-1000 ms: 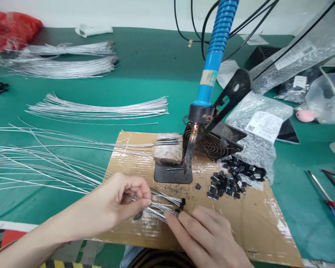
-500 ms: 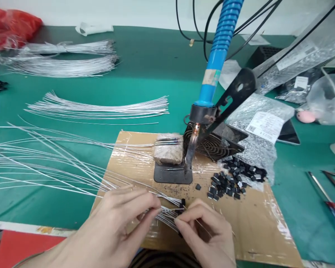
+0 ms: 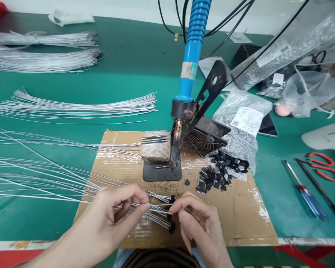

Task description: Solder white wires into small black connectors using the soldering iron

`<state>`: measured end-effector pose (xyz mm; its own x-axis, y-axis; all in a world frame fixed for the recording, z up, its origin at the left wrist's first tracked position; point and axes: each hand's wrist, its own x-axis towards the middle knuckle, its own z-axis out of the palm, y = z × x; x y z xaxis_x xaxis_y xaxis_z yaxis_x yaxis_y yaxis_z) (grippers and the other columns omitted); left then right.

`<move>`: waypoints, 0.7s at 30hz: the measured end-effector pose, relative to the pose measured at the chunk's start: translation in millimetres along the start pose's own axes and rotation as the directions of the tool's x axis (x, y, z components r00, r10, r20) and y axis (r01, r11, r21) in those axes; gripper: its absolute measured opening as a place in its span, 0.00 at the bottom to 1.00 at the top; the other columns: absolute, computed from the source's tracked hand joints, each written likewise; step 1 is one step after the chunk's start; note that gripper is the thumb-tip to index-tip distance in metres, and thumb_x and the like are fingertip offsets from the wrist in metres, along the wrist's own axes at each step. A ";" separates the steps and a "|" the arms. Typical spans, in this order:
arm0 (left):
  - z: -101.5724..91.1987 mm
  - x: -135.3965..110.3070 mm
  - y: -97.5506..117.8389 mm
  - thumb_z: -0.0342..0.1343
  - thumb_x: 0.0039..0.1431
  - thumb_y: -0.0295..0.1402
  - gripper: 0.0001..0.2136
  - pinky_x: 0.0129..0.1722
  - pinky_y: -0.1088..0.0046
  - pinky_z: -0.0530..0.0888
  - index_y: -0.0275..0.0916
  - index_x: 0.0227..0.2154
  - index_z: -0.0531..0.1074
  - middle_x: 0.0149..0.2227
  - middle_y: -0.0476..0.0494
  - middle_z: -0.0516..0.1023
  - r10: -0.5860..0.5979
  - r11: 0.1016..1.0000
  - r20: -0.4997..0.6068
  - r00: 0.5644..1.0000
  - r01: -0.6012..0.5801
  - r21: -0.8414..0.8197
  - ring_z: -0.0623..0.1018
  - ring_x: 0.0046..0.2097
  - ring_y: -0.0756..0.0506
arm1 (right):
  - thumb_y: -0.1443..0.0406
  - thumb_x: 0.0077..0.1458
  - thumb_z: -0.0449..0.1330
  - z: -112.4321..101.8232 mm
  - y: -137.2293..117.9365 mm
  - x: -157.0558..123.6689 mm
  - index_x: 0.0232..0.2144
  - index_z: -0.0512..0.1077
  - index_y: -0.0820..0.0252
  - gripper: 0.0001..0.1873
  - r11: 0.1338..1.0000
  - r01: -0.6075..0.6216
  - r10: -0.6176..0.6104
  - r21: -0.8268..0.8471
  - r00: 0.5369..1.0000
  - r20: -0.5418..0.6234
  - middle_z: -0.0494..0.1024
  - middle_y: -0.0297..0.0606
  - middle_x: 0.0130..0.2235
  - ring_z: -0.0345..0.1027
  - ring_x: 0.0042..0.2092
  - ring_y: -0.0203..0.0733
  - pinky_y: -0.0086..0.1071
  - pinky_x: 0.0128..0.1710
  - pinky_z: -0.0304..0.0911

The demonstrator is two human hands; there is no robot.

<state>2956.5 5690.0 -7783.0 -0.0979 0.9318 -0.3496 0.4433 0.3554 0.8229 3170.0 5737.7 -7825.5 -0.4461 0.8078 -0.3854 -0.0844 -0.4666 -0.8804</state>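
Note:
My left hand (image 3: 111,214) pinches a bunch of thin silver wires (image 3: 44,178) that fan out to the left over the green mat. My right hand (image 3: 197,219) pinches the right ends of those wires, where small black parts (image 3: 171,201) sit on the tips. Both hands are low over the near edge of a taped cardboard sheet (image 3: 240,219). Behind them a blue-handled soldering iron (image 3: 188,74) leans in its black stand (image 3: 162,173), beside a brownish sponge block (image 3: 155,150). A heap of loose small black parts (image 3: 220,173) lies to the right.
More silver wire bundles (image 3: 72,108) lie on the green mat (image 3: 128,74) at the left and back left. Silver bags (image 3: 240,123), a black fan grille (image 3: 202,143), a blue screwdriver (image 3: 305,195) and red-handled pliers (image 3: 325,167) lie to the right. Black cables hang at the back.
My right hand went from flat on the cardboard to a pinch on the wire ends. My left hand shifted its grip on the bundle. The view has swung to the right.

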 end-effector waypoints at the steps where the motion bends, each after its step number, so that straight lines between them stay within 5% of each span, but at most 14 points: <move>1: -0.1 0.5 0.8 0.57 0.66 0.41 0.13 0.25 0.75 0.64 0.40 0.29 0.77 0.25 0.49 0.73 -0.014 1.000 0.005 1.000 0.014 0.003 0.68 0.27 0.49 | 0.53 0.56 0.69 0.0 -0.8 0.7 0.31 0.81 0.59 0.14 1.000 0.004 -0.004 -0.022 1.000 -0.002 0.66 0.32 0.29 0.54 0.21 0.27 0.25 0.18 0.41; 5: -0.8 0.6 3.8 0.57 0.66 0.42 0.13 0.27 0.74 0.65 0.40 0.29 0.76 0.27 0.48 0.74 -0.051 0.999 0.036 0.998 0.051 -0.011 0.69 0.28 0.49 | 0.63 0.51 0.72 5.2 -0.4 4.4 0.26 0.81 0.60 0.07 0.990 0.043 -0.048 -0.132 0.998 -0.037 0.68 0.31 0.26 0.56 0.25 0.30 0.27 0.24 0.49; 14: -6.9 2.2 -1.2 0.52 0.70 0.46 0.17 0.30 0.72 0.60 0.40 0.32 0.76 0.28 0.48 0.70 -0.074 0.993 0.201 0.977 0.090 -0.072 0.64 0.31 0.47 | 0.63 0.52 0.72 5.4 0.7 6.9 0.24 0.80 0.60 0.08 0.989 0.060 -0.063 -0.138 0.998 -0.013 0.67 0.29 0.25 0.56 0.26 0.31 0.29 0.26 0.49; 21: -7.0 1.1 0.8 0.52 0.71 0.43 0.15 0.28 0.73 0.61 0.40 0.33 0.76 0.28 0.48 0.72 -0.068 0.998 0.187 0.980 0.065 0.020 0.66 0.30 0.48 | 0.62 0.56 0.70 1.1 -0.4 6.8 0.25 0.79 0.59 0.09 0.960 0.146 -0.146 -0.237 0.989 0.018 0.69 0.31 0.27 0.60 0.27 0.33 0.28 0.26 0.52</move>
<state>2950.5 5691.9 -7779.6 0.0404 0.8753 -0.4818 0.4534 0.4137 0.7895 3166.0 5743.0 -7827.5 -0.4453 0.8604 -0.2479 0.0654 -0.2449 -0.9673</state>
